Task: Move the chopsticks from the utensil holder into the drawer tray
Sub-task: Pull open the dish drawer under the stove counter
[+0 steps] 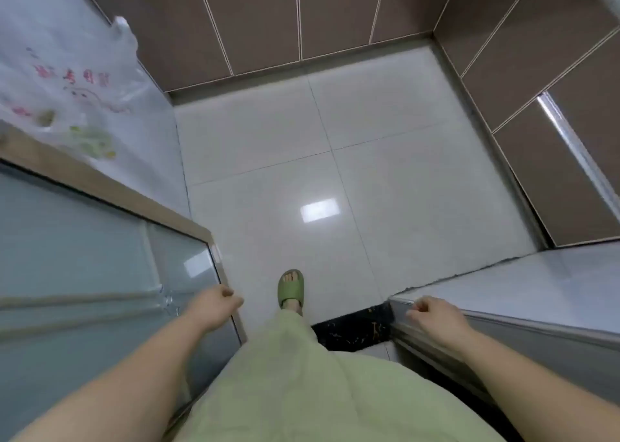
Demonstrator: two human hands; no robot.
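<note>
No chopsticks, utensil holder or drawer tray appear in the head view. My left hand point(214, 307) hangs low at the left with its fingers curled shut, holding nothing, beside the corner of a glass-fronted panel point(100, 273). My right hand point(432, 317) is low at the right, fingers curled, nothing in it, over the edge of a pale counter point(536, 290). One foot in a green slipper point(290, 287) stands on the floor between them.
A white tiled floor point(335, 159) stretches ahead, walled by brown tiles point(268, 15) at the back and right. A white plastic bag point(77, 95) with red print lies on the surface at the left. A black threshold strip point(352, 331) runs below the right counter.
</note>
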